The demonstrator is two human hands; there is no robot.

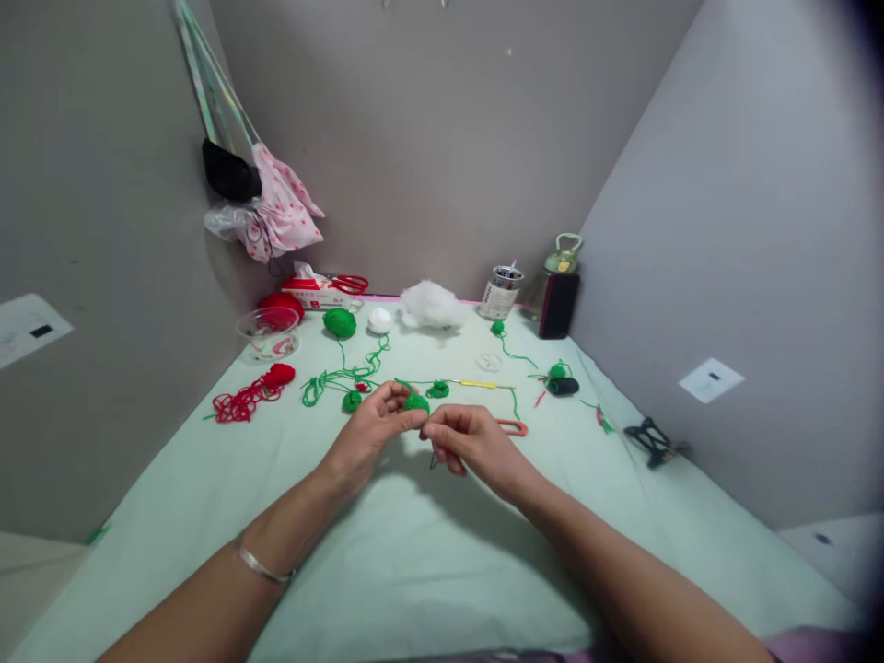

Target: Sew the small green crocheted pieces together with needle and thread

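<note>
My left hand [377, 424] is closed round a small green crocheted piece [416, 402] above the middle of the table. Close against its right side, my right hand [470, 437] pinches at the edge of the piece; what lies between those fingertips is too small to make out. A dark loop of strand [434, 460] hangs below the fingers. Behind the hands lie a yellow crochet hook [478, 384] and a small green crocheted piece [437, 389]. An orange-red tool [513, 427] rests just right of my right hand.
Red yarn [252, 396], green yarn [340, 322], a clear tub [269, 336], a tissue box [314, 293] and white stuffing [432, 306] lie left and back. A can [501, 293], a phone [559, 307] and a black stand [653, 442] are on the right.
</note>
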